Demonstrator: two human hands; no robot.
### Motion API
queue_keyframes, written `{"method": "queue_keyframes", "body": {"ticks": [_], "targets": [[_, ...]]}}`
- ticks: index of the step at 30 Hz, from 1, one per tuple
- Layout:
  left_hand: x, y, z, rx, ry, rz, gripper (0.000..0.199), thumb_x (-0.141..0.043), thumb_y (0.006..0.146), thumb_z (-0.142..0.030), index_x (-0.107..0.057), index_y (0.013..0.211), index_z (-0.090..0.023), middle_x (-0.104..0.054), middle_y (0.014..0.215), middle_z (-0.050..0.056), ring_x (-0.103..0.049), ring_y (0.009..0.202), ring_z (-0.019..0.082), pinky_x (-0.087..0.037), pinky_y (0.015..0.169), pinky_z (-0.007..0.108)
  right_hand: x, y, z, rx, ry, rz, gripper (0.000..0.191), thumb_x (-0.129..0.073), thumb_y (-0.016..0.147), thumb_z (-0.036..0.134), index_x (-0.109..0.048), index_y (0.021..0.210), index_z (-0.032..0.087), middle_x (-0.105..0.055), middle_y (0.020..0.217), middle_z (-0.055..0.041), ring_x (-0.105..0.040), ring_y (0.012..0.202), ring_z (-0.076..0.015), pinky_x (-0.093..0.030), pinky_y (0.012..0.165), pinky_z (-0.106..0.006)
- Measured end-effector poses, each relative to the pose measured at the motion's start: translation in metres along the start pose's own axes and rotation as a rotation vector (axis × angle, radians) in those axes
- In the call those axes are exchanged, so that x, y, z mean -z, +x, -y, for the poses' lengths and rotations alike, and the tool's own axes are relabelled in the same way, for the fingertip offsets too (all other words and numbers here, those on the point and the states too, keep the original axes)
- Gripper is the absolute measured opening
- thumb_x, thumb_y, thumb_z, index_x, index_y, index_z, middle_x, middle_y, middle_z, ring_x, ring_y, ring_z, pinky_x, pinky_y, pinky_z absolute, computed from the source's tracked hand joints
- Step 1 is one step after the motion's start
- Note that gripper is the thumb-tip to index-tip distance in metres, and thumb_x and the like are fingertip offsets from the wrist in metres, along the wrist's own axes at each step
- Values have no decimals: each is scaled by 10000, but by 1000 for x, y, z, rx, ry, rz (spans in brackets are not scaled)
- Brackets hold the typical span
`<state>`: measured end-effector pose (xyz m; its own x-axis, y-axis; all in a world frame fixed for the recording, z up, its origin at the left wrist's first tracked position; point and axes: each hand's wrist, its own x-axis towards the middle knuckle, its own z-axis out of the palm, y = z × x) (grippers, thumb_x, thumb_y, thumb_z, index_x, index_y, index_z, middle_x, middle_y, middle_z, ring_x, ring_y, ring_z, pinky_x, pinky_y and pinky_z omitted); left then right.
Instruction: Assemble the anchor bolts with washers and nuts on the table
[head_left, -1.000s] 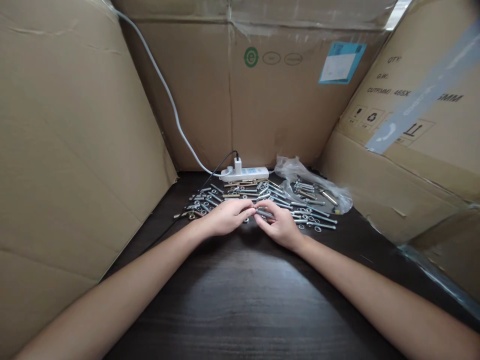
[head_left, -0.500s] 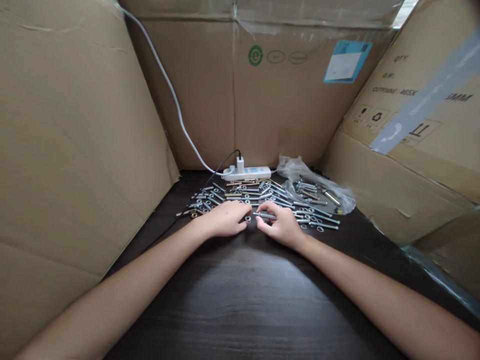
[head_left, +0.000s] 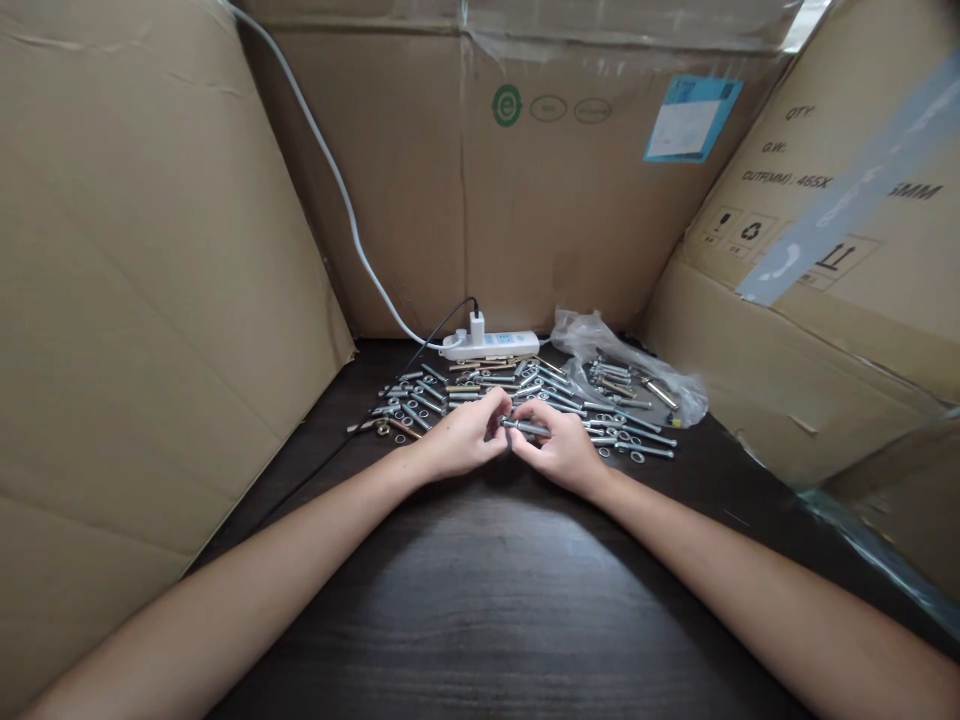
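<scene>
In my right hand (head_left: 556, 442), thumb and fingers are closed around an expansion bolt (head_left: 529, 428), a silvery rod with a sleeve, lying nearly level with its tip to the left. My left hand (head_left: 472, 432) is pinched at that tip, on a small ring-shaped metal piece (head_left: 504, 422); whether it is a nut or a washer I cannot tell, as the fingers partly hide it. Just beyond both hands, many loose bolts (head_left: 544, 385) lie in rough rows on the dark table (head_left: 480, 600). Loose washers (head_left: 637, 457) lie among them, some right of my right hand.
A white power strip (head_left: 491, 346) with a plugged-in charger (head_left: 477, 327) stands behind the bolts. A clear plastic bag (head_left: 600, 345) with more hardware lies at the back right. Cardboard walls (head_left: 390, 180) enclose three sides. A black cable (head_left: 315, 475) crosses the table at left.
My left hand has risen from the table and moved right to the bolt's tip, its fingers closing there. My right hand keeps the bolt in nearly the same place.
</scene>
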<state>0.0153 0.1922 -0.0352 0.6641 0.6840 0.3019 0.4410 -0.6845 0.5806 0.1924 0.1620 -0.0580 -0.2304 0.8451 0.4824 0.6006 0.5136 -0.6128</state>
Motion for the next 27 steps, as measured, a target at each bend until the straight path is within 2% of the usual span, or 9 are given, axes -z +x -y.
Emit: {"method": "queue_keyframes", "body": {"ticks": [8,11,14,17,20,24,27], "targets": [[-6,-5,-6,10,-37,-34,154,-419,861,-230,-424,1011,-196,-495,700,-35,-456,590,110,-351,569,224,-2,1,-5,-27,56,-16,148,-545,799,298,-567,906,199,-588,628,16,-509,485,-119,-396,489,-224],[-6,-7,-8,-13,-41,-52,146,-382,875,-209,-426,1013,-193,-496,733,-26,-467,630,117,-378,630,238,-1,1,-5,-23,67,-12,147,-551,789,283,-575,903,194,-586,618,19,-499,471,-113,-387,483,-222],[-9,-6,-6,-17,-158,-106,146,-322,919,-232,-417,1017,-182,-522,817,2,-501,730,128,-400,709,249,-1,2,-4,-30,107,-17,134,-551,786,281,-571,877,187,-563,593,25,-483,458,-106,-376,471,-218],[-13,-4,-3,29,-283,-124,168,-324,938,-302,-409,1007,-173,-526,814,8,-503,735,129,-405,688,240,-1,2,-4,-34,157,-17,119,-551,782,279,-559,854,184,-548,598,24,-469,462,-102,-369,458,-213],[-15,-2,1,60,-310,-110,208,-336,941,-351,-437,957,-171,-504,754,-7,-476,689,123,-392,645,234,-1,2,-3,-28,187,-20,110,-549,779,270,-549,850,186,-511,576,33,-434,447,-94,-341,433,-209],[-16,-1,3,55,-243,-70,340,-287,955,-376,-472,769,-160,-484,700,-8,-439,655,120,-368,626,242,0,1,-3,-18,196,-20,112,-545,775,264,-543,858,188,-501,575,36,-429,448,-92,-334,426,-210],[-17,-2,4,49,-248,-59,393,-245,967,-368,-509,773,-151,-538,745,14,-474,697,132,-382,662,256,0,1,-3,-1,161,-1,124,-551,773,268,-551,868,189,-487,557,44,-421,443,-90,-334,436,-215]]}}
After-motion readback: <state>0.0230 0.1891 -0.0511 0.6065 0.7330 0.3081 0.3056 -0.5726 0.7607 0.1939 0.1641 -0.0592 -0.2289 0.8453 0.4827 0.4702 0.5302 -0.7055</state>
